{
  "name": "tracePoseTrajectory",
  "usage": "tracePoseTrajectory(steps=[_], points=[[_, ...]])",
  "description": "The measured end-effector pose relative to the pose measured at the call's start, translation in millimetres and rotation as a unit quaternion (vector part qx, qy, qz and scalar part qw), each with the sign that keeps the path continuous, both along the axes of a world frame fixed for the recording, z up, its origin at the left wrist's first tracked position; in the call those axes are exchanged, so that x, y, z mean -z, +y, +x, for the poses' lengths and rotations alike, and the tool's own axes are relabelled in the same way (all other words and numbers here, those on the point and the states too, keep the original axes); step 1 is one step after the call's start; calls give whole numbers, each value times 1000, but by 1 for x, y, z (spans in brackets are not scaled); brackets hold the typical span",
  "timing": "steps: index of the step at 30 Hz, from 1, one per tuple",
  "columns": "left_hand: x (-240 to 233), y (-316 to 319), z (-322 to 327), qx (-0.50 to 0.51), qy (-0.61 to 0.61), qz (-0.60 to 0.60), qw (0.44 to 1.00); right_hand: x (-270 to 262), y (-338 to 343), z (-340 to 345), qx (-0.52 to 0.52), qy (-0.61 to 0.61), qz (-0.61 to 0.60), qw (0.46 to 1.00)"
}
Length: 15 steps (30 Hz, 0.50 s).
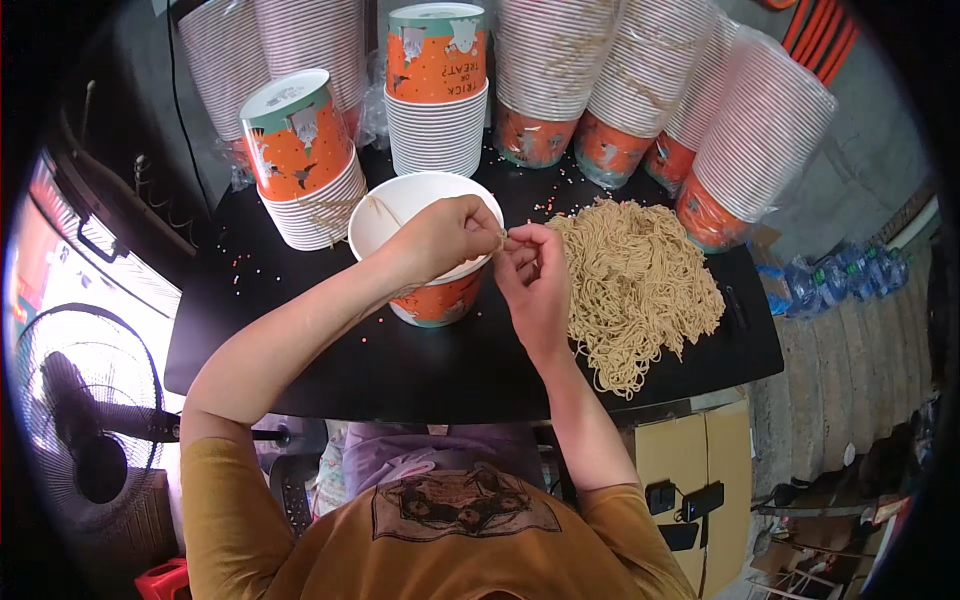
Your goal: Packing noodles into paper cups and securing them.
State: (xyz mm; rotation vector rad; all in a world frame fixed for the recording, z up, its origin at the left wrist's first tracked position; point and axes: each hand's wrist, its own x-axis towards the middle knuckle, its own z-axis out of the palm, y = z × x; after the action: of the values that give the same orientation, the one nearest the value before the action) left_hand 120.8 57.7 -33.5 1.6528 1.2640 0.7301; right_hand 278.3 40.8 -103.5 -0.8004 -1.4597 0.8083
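An orange Halloween paper bucket (pixel 437 301) with a white inside stands upright before me on the black table. At its right rim, my left hand (pixel 448 234) and my right hand (pixel 536 264) meet fingertip to fingertip. Both pinch the end of a thin tan cord (pixel 502 238), most of which the fingers hide. Another stretch of cord (pixel 386 210) shows at the bucket's inner left wall. To the right of my right hand lies a large tangled heap of tan cords (pixel 637 285).
Two inverted bucket stacks (pixel 300 161) (pixel 436 90) stand behind, the left one with cords hanging on it. Plastic-wrapped bucket stacks (pixel 555 67) line the table's back. Small foam beads (pixel 236 270) are scattered about. A black pen-like object (pixel 735 306) lies right; a fan (pixel 90 405) stands left.
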Motion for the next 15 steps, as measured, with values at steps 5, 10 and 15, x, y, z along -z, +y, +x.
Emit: tracePoseTrajectory(steps=[5, 10, 15], points=[[-3, -1, 0, -3, 1, -4, 1000, 2, -1, -1, 32, -25, 42, 998], [-9, -5, 0, -20, -16, -27, 999, 4, 1, 0, 35, -17, 3, 999], [-9, -5, 0, -14, -31, -31, 999, 1, -1, 0, -3, 37, -54, 998]])
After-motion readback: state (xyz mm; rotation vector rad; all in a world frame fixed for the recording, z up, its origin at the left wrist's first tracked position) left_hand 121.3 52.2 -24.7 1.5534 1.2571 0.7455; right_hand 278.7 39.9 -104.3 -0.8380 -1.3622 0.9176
